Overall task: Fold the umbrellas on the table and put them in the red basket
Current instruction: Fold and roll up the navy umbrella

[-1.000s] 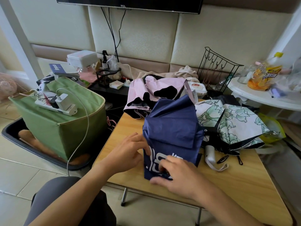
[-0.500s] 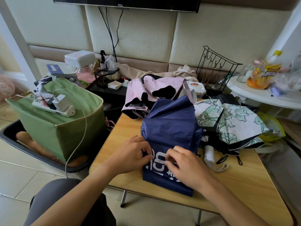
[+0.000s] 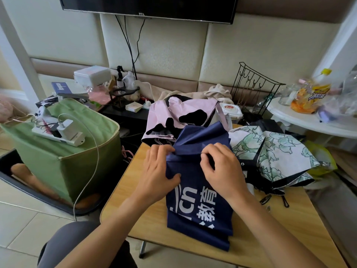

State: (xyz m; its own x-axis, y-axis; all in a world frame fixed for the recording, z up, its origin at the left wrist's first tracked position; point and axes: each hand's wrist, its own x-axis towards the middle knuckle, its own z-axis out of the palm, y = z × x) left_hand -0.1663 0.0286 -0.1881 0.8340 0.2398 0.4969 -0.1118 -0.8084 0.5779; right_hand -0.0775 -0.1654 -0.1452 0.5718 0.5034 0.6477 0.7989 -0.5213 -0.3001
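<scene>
A navy blue umbrella point(image 3: 199, 206) with white lettering lies lengthwise on the wooden table point(image 3: 289, 229), its canopy partly flattened. My left hand point(image 3: 156, 171) pinches its left fabric edge, thumb on the cloth. My right hand point(image 3: 222, 169) pinches a fold at the umbrella's upper part. A pink and black umbrella point(image 3: 173, 117) lies at the table's far edge. A white umbrella with a green floral print point(image 3: 276, 155) lies to the right, its black strap hanging toward me. No red basket is in view.
A green fabric box point(image 3: 63, 151) with a power strip and charger on top stands left of the table in a black tray. A white round table point(image 3: 313, 120) with snacks is at the right. A black wire rack point(image 3: 253, 89) stands behind.
Both hands slid up the navy umbrella from its near end to its middle fold. More of the white lettering shows, and the near part of the canopy lies flatter.
</scene>
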